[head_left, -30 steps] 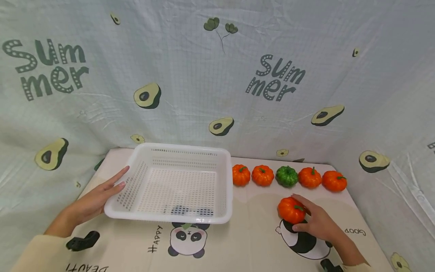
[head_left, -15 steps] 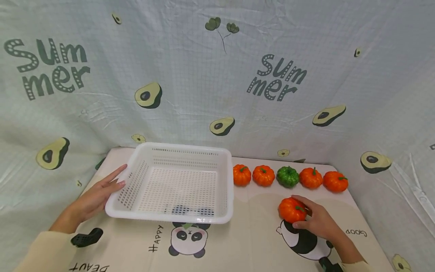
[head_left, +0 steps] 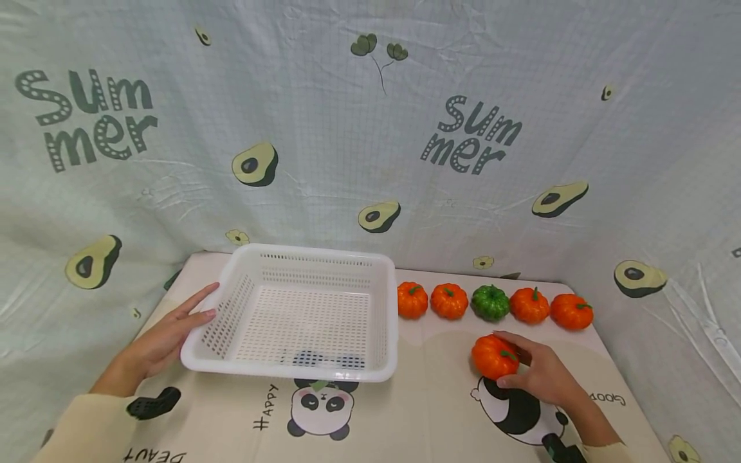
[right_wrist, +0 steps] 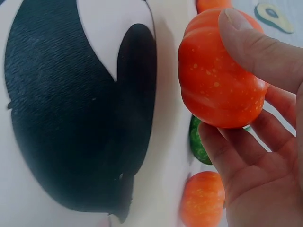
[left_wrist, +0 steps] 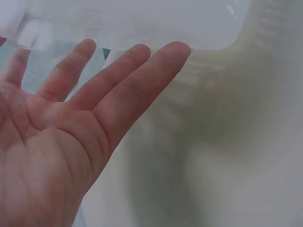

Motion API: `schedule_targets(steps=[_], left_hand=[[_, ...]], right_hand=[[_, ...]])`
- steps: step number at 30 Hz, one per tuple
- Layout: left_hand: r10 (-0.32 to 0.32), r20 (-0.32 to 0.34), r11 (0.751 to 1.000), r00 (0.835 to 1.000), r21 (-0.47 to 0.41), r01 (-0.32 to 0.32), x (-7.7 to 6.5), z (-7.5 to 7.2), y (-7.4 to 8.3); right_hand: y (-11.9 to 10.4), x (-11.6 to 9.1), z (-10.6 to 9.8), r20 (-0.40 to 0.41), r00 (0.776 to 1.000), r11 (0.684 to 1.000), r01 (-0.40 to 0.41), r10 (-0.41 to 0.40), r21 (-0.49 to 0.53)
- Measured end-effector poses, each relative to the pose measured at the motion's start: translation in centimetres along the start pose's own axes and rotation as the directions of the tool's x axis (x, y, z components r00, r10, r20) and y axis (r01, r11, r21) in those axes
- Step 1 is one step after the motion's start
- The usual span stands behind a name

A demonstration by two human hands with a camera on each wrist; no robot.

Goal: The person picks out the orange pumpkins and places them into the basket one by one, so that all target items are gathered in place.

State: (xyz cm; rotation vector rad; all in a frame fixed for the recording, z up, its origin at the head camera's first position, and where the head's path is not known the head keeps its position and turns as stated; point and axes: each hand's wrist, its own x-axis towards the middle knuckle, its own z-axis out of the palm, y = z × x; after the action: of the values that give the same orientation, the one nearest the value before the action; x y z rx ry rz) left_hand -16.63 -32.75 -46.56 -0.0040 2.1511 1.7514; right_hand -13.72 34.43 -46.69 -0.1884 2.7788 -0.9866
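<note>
My right hand (head_left: 547, 373) holds a small orange pumpkin (head_left: 492, 359) with a green stem, close over the panda print at the table's right. In the right wrist view the thumb lies across one side of the pumpkin (right_wrist: 218, 71) and the fingers (right_wrist: 220, 146) curl against the opposite side. On the left, my left hand (head_left: 164, 337) is at the side of a white plastic basket (head_left: 289, 371), its fingers straight and spread. The left wrist view has these fingertips (left_wrist: 177, 49) right at the basket wall (left_wrist: 161, 23). Nothing lies inside the basket.
Behind the held pumpkin, a row of small pumpkins runs along the back edge: several orange ones (head_left: 449, 301) and a green one (head_left: 490, 302). The leftmost orange pumpkin (head_left: 413, 300) is partly hidden by the basket's rim. Printed cloth (head_left: 324, 161) hangs behind the table.
The held pumpkin and my right hand have shifted very slightly left. My left hand stays beside the basket, and the basket and the row of pumpkins keep their places.
</note>
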Motion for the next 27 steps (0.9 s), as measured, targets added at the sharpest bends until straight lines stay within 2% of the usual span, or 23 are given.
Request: schedule_targets(steps=[14,21,27], left_hand=[[0.015,-0.002,1.0,1.0,0.014,-0.015,0.1,0.2,-0.2],[0.01,-0.014,1.0,1.0,-0.001,-0.01,0.0,0.5,0.1],[-0.001,-0.023,1.0,1.0,-0.025,0.001,-0.1,0.7,0.3]], right_hand=[[-1.2,0.9,-0.5,-0.001,0.997,0.997,0.073,-0.073,-0.015],[-2.0,1.6,-0.5,0.01,0.991,0.99,0.137,-0.137,-0.021],[-2.7,2.2,-0.5,0.018,0.991,0.99,0.136,-0.136,-0.024]])
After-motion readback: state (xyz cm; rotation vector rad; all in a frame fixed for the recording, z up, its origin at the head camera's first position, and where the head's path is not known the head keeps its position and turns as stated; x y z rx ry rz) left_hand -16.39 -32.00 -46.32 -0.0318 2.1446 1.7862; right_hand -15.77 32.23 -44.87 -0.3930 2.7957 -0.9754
